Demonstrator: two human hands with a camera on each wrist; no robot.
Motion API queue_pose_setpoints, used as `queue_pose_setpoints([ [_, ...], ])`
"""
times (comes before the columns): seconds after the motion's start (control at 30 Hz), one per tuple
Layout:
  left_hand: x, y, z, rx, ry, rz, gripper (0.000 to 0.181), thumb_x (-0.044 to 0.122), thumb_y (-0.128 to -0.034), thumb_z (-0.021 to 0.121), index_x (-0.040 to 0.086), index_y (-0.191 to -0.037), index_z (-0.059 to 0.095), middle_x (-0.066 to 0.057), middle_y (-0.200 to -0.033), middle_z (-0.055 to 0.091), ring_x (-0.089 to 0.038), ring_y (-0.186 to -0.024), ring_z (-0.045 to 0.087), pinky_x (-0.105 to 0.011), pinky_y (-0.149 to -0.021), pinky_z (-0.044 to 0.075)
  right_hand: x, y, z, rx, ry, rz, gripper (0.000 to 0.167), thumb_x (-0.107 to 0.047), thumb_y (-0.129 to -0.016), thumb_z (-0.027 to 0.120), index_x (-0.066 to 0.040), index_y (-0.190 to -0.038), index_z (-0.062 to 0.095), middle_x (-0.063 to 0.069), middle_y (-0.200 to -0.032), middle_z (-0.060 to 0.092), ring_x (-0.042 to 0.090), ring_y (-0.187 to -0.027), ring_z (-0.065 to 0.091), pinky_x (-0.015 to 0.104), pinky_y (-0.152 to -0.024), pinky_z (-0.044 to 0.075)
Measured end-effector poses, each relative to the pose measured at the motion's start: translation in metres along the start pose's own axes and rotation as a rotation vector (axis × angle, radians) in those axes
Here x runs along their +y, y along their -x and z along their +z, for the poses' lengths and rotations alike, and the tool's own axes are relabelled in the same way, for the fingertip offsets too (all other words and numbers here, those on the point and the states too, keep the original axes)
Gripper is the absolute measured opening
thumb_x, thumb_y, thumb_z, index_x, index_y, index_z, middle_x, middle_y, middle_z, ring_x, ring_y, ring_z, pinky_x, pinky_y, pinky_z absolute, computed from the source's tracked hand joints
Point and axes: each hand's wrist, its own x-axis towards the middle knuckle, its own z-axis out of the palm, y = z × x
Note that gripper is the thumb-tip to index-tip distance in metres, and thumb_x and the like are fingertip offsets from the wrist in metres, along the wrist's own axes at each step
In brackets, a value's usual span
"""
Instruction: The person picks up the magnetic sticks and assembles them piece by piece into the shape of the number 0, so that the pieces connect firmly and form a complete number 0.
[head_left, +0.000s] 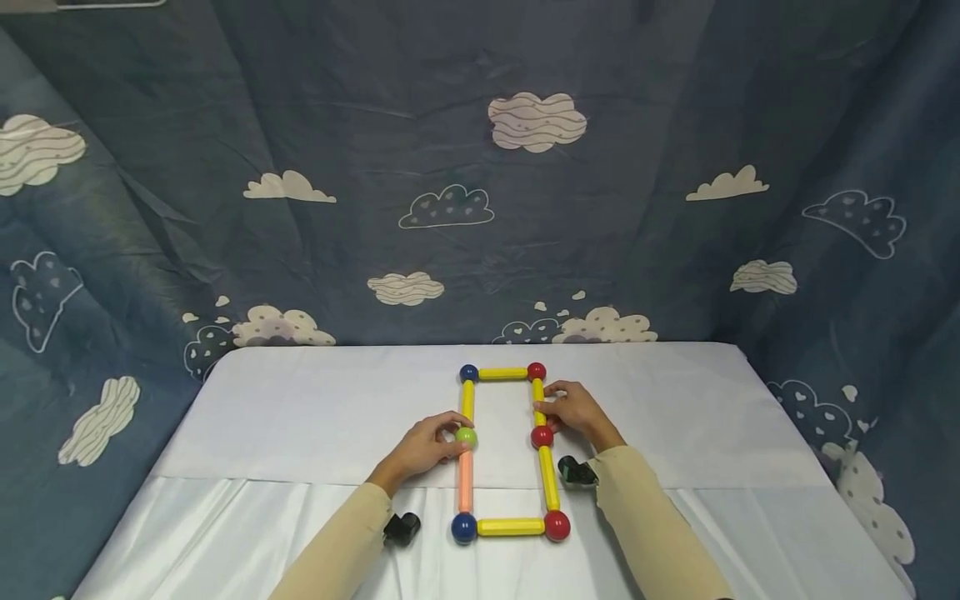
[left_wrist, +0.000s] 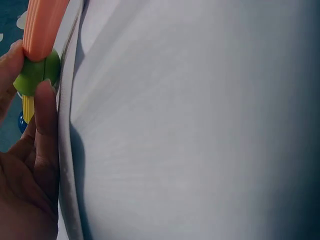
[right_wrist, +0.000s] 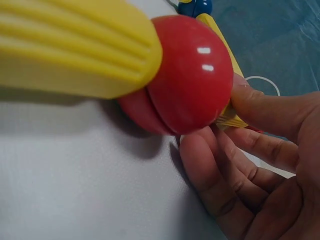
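Observation:
Magnetic rods and balls form a tall rectangular outline on the white cloth. My left hand (head_left: pixel 426 446) pinches the green ball (head_left: pixel 467 437) midway along its left side; the left wrist view shows finger and thumb on either side of it. An orange-pink rod (head_left: pixel 466 482) joins this ball to the near blue ball (head_left: pixel 464 528), and a yellow rod (head_left: pixel 468 400) runs to the far blue ball (head_left: pixel 468 372). On the right side, my right hand (head_left: pixel 577 408) holds the upper yellow rod (head_left: pixel 538 392), just beyond the middle red ball (head_left: pixel 542 437).
Red balls mark the far right corner (head_left: pixel 536 371) and near right corner (head_left: pixel 557 526). Yellow rods make the far edge (head_left: pixel 502 374) and near edge (head_left: pixel 512 527). A dark cloud-patterned curtain (head_left: pixel 450 258) hangs around the white-covered table (head_left: pixel 300 417). Black wrist cameras sit by both sleeves.

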Motion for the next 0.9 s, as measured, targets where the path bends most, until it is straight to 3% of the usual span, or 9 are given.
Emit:
queue_pose_setpoints([
  [0.27, -0.001, 0.0023, 0.003, 0.032, 0.0, 0.006, 0.029, 0.022, -0.0872, 0.072, 0.019, -0.115, 0.066, -0.003, -0.105, 0.061, -0.011, -0.062, 0.052, -0.024, -0.056, 0.045, 0.0032, -0.0011, 0.0034, -0.001, -0.031, -0.022, 0.046, -0.016, -0.088, 0.071, 0.002, -0.126, 0.055, 0.011, -0.074, 0.063, 0.017, -0.052, 0.059, 0.023, -0.057, 0.053],
  [0.63, 0.0011, 0.0018, 0.002, 0.026, 0.001, -0.017, 0.029, 0.022, -0.0868, 0.072, 0.02, -0.115, 0.066, -0.001, -0.105, 0.061, -0.013, -0.064, 0.053, -0.026, -0.059, 0.045, 0.0016, 0.0018, 0.0021, -0.021, -0.036, -0.076, 0.046, -0.015, -0.088, 0.071, 0.004, -0.127, 0.055, 0.011, -0.075, 0.064, 0.016, -0.052, 0.059, 0.023, -0.058, 0.053],
  [0.9, 0.0005, -0.0003, -0.0001, 0.006, 0.025, -0.021, 0.031, 0.021, -0.0869, 0.072, 0.017, -0.116, 0.065, -0.003, -0.106, 0.06, -0.013, -0.065, 0.052, -0.025, -0.059, 0.046, 0.002, 0.0001, 0.0016, -0.014, -0.057, -0.057, 0.048, -0.016, -0.087, 0.072, 0.002, -0.128, 0.055, 0.011, -0.077, 0.064, 0.016, -0.053, 0.059, 0.022, -0.058, 0.053],
])
